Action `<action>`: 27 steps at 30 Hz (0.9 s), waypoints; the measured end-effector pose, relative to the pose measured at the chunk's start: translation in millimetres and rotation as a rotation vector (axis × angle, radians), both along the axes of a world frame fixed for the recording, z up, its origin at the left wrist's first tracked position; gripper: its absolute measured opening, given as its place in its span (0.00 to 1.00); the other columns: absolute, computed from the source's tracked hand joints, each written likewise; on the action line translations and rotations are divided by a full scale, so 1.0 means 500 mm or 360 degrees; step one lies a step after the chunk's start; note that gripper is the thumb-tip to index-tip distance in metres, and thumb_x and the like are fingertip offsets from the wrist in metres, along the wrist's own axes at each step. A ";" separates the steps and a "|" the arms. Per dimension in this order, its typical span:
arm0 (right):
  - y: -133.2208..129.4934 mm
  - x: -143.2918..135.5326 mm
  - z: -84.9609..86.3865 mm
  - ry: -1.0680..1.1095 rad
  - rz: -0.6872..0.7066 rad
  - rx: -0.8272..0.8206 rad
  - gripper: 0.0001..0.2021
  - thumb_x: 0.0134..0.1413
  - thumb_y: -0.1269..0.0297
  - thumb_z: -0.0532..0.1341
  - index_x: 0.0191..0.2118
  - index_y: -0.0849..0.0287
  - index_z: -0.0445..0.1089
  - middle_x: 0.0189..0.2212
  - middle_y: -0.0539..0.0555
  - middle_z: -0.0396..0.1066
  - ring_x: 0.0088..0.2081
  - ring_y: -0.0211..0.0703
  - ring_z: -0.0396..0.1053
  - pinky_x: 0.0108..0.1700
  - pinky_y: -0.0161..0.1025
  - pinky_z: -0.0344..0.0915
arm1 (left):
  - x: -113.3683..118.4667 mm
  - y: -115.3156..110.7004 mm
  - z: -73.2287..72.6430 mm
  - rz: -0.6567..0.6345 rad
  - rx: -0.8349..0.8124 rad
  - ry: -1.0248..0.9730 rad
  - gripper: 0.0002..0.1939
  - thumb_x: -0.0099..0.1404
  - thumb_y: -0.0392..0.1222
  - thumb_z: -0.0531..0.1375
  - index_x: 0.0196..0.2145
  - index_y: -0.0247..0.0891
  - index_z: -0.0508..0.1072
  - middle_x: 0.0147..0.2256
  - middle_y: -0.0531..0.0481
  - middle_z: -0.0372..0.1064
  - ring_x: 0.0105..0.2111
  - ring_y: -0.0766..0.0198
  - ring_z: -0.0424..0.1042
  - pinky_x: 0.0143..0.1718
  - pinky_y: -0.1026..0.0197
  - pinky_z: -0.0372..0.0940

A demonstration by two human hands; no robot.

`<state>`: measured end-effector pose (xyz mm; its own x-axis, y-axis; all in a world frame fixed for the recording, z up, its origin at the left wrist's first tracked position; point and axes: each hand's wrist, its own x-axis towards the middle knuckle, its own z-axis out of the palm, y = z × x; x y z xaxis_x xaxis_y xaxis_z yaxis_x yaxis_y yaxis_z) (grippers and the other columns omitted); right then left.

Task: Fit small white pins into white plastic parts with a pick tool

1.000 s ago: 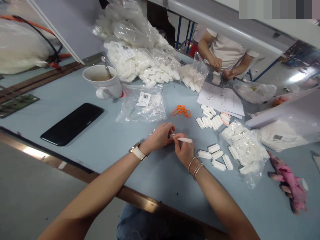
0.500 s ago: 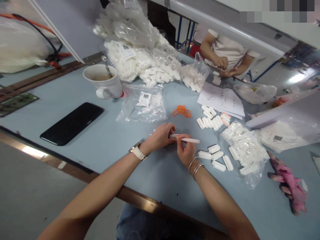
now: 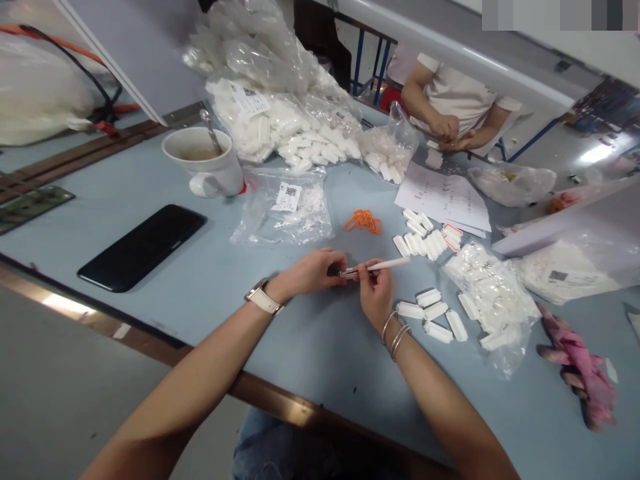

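Note:
My left hand has its fingertips closed on one end of a small white plastic piece with a row of dark marks along it. Opposite, my right hand pinches a white pen-like tool, whose handle sticks out to the right. The tool's tip is hidden at my right fingertips, beside the small piece. Orange rectangular frames lie in a little heap beyond my hands. Several white plastic housings lie right of my right hand, and more white housings lie farther back, one bearing an orange frame.
A black phone and a mug with a spoon stand left. Bags of white parts pile up behind a flat clear bag. Papers, an open parts bag and a pink glove lie right. A co-worker sits opposite.
My left hand has shifted slightly left and opened its grip outline, baring more of the small piece. My right hand has moved slightly right, with the tool's handle tilted up more.

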<state>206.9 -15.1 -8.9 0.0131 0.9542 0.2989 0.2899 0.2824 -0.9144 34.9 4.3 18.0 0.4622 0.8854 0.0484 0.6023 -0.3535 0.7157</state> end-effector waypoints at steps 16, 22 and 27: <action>-0.002 -0.003 0.003 0.0113 -0.0025 -0.0030 0.10 0.57 0.56 0.58 0.34 0.57 0.61 0.23 0.48 0.70 0.25 0.37 0.71 0.29 0.34 0.70 | -0.008 0.006 -0.018 -0.0087 0.0032 -0.0134 0.08 0.60 0.45 0.61 0.29 0.39 0.76 0.27 0.50 0.73 0.29 0.63 0.69 0.34 0.62 0.61; -0.005 0.001 0.004 0.0180 -0.0115 0.0049 0.09 0.59 0.57 0.56 0.33 0.57 0.60 0.23 0.48 0.69 0.25 0.37 0.71 0.30 0.34 0.70 | -0.006 0.006 -0.012 -0.0056 0.0012 -0.0079 0.07 0.59 0.44 0.61 0.28 0.38 0.75 0.26 0.51 0.71 0.28 0.63 0.69 0.32 0.63 0.60; -0.008 0.001 -0.003 0.0090 -0.0051 0.0118 0.09 0.59 0.57 0.56 0.34 0.57 0.61 0.26 0.50 0.69 0.27 0.37 0.71 0.32 0.35 0.70 | -0.004 0.004 -0.010 0.0090 -0.0112 -0.0119 0.11 0.55 0.44 0.64 0.32 0.38 0.67 0.29 0.53 0.74 0.28 0.63 0.71 0.30 0.63 0.61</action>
